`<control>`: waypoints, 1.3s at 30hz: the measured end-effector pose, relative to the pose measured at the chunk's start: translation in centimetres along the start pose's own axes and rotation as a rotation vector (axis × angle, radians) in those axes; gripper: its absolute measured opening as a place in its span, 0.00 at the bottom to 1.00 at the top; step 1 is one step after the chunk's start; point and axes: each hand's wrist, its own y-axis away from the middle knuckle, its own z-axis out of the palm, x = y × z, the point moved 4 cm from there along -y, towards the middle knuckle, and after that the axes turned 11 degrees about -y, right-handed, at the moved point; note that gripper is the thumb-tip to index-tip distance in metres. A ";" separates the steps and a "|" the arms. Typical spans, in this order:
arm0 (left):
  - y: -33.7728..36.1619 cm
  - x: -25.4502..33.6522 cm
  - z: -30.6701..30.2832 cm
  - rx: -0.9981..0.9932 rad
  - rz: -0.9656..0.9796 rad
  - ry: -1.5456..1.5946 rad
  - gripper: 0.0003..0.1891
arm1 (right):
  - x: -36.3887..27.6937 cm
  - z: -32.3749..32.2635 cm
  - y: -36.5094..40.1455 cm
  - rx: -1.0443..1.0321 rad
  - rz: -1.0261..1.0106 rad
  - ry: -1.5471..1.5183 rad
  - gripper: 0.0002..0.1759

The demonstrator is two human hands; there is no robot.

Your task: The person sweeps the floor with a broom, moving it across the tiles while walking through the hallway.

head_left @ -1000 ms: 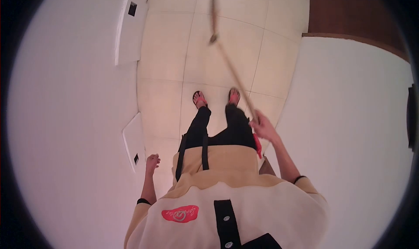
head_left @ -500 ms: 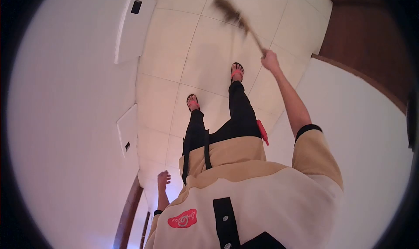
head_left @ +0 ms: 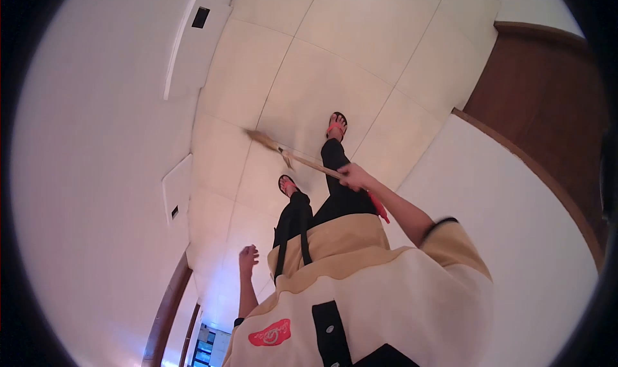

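Across the tiled floor [head_left: 335, 71], in the head view, the broom [head_left: 315, 165] has just swung from ahead of my feet to my left, so its bristles [head_left: 261, 139] now reach nearer tiles, just beyond my left sandal [head_left: 289, 185]. They seem to skim the floor, though blur obscures the contact. My right hand [head_left: 355, 176] has its fingers wrapped around the handle; my left hand [head_left: 248, 257] hangs by my side, its fingers loosely curled and apart, holding nothing. My shirt's red patch [head_left: 261, 336] bears pale cursive lettering, too small to read.
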 end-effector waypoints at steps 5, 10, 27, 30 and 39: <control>1.8 2.5 -2.6 0.102 0.055 0.054 0.15 | -5.2 -15.6 -3.2 0.336 0.020 0.165 0.18; 1.4 -1.3 -1.3 0.040 0.008 0.043 0.15 | -20.6 -34.8 2.7 0.909 -0.178 0.565 0.13; -7.1 -0.5 -1.4 -0.112 0.078 0.090 0.15 | -14.7 1.8 11.1 0.330 -0.155 0.052 0.22; -7.1 4.9 -6.2 -0.042 0.155 0.215 0.14 | -14.6 11.3 0.0 -0.063 -0.151 -0.024 0.23; -8.3 -1.4 -13.2 0.075 -0.004 0.249 0.14 | -28.6 2.1 -22.0 0.256 -0.266 -0.023 0.15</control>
